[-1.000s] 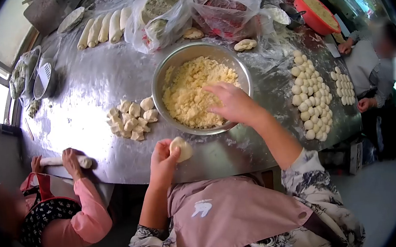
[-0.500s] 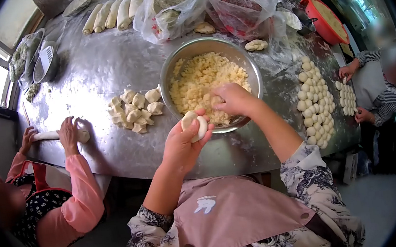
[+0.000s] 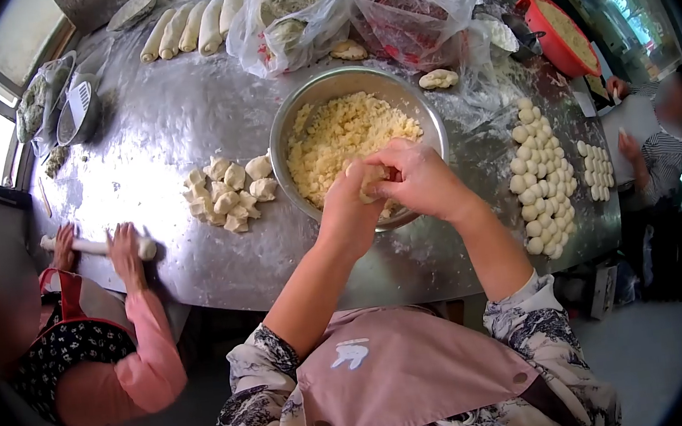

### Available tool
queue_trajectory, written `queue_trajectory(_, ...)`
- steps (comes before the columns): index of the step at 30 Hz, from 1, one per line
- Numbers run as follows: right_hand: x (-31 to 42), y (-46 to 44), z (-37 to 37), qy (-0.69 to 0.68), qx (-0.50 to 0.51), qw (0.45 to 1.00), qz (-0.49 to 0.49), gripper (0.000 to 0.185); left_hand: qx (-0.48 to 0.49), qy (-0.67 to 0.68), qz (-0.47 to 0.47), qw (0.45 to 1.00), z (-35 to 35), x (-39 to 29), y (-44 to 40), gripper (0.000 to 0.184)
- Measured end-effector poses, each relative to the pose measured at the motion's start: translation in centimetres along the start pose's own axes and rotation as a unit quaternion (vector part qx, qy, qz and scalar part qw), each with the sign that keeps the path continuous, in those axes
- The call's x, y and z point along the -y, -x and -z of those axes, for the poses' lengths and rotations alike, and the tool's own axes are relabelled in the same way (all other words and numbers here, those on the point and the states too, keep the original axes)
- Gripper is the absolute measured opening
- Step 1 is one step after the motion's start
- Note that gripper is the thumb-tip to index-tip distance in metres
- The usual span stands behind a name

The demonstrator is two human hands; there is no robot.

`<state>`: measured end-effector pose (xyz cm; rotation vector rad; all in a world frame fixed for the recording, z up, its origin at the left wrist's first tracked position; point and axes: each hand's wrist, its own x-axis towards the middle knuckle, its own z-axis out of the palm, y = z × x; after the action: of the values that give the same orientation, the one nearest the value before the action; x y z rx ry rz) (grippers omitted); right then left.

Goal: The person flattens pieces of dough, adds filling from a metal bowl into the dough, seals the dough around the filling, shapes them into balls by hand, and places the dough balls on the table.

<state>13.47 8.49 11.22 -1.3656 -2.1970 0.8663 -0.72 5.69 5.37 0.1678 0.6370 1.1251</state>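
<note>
Over the near side of a steel bowl point(image 3: 440, 132) my two hands meet. My left hand point(image 3: 347, 206) is closed around a pale dough piece point(image 3: 372, 183), only part of which shows between the fingers. From the right, my right hand point(image 3: 420, 178) presses its bent fingers against the same piece; its fingertips are partly hidden. Crumbly yellow filling point(image 3: 341, 134) lies in the bowl below. Left of the bowl sits a pile of torn dough lumps point(image 3: 227, 193).
Rows of round dough balls point(image 3: 542, 183) lie at right. Thick dough rolls point(image 3: 190, 27) and plastic bags point(image 3: 416, 18) stand at the back. At left a co-worker's hands point(image 3: 123, 252) roll a dough log point(image 3: 95, 245); another person point(image 3: 649, 139) is at far right.
My right hand has left the filling and joined my left, which moved up and right over the bowl. The left co-worker's hands shifted along the log; the right person's hands lifted off the table.
</note>
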Motion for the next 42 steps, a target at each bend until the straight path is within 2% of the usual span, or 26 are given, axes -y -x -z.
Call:
queue_trajectory(2, 0.2, 0.1, -0.3, -0.024, -0.037, 0.998, 0.034, 0.035, 0.002, -0.027, -0.013, 1.000, -0.4, 0.0, 0.6, 0.035)
queue_trajectory(5, -0.2, 0.2, -0.8, -0.086, -0.056, 0.995, 0.001, 0.030, -0.005, -0.040, -0.016, 0.999, -0.8, -0.2, 0.9, 0.032)
queue_trajectory(8, -0.6, 0.2, -1.3, -0.067, -0.069, 0.995, 0.025, 0.026, -0.025, -0.066, -0.016, 0.997, -1.1, -0.4, 1.0, 0.030)
queue_trajectory(14, -0.2, 0.7, 0.8, -0.056, 0.026, 0.998, -0.021, 0.023, -0.053, -0.077, -0.031, 0.995, 0.1, -0.2, 0.8, 0.029)
queue_trajectory(17, -0.5, 0.4, 2.3, -0.135, 0.029, 0.986, -0.094, 0.028, -0.063, -0.026, -0.052, 0.996, 0.8, -0.9, 0.6, 0.030)
queue_trajectory(20, -4.1, -1.0, 1.4, 0.079, -0.069, 0.992, 0.073, 0.033, -0.044, 0.049, -0.035, 0.997, 1.3, -2.0, 0.6, 0.029)
queue_trajectory(21, -4.2, -1.1, 0.5, 0.192, -0.082, 0.975, 0.075, 0.033, -0.039, 0.076, -0.016, 0.996, 1.1, -2.5, 0.8, 0.028)
queue_trajectory(24, -2.2, -0.5, 0.3, -0.017, -0.085, 0.996, -0.034, 0.029, -0.062, 0.090, -0.020, 0.994, 0.1, -3.2, 1.2, 0.029)
queue_trajectory(25, -1.0, -0.3, 0.3, -0.063, -0.107, 0.990, -0.065, 0.022, -0.078, 0.081, -0.025, 0.993, 0.2, -2.9, 1.0, 0.029)
queue_trajectory(29, -0.2, 0.5, -2.0, -0.035, -0.207, 0.975, 0.074, 0.012, -0.075, 0.021, -0.032, 0.996, 0.1, -2.0, 0.6, 0.029)
queue_trajectory(32, 0.1, 0.7, -3.4, 0.041, -0.244, 0.964, 0.098, 0.012, -0.037, 0.034, -0.015, 0.999, 0.7, -1.1, 0.0, 0.028)
queue_trajectory(36, 0.1, 0.6, -4.5, 0.112, -0.265, 0.953, 0.099, 0.011, -0.068, 0.001, -0.023, 0.997, -0.5, -1.0, 0.5, 0.026)
queue_trajectory(39, 0.0, 0.8, -4.3, 0.104, -0.234, 0.963, 0.086, 0.017, -0.054, 0.004, -0.020, 0.998, -0.7, -1.2, 0.6, 0.026)
queue_trajectory(42, -0.5, 1.2, -2.8, -0.062, -0.233, 0.968, 0.066, 0.028, -0.029, 0.010, -0.007, 1.000, -0.4, -1.7, 1.2, 0.030)
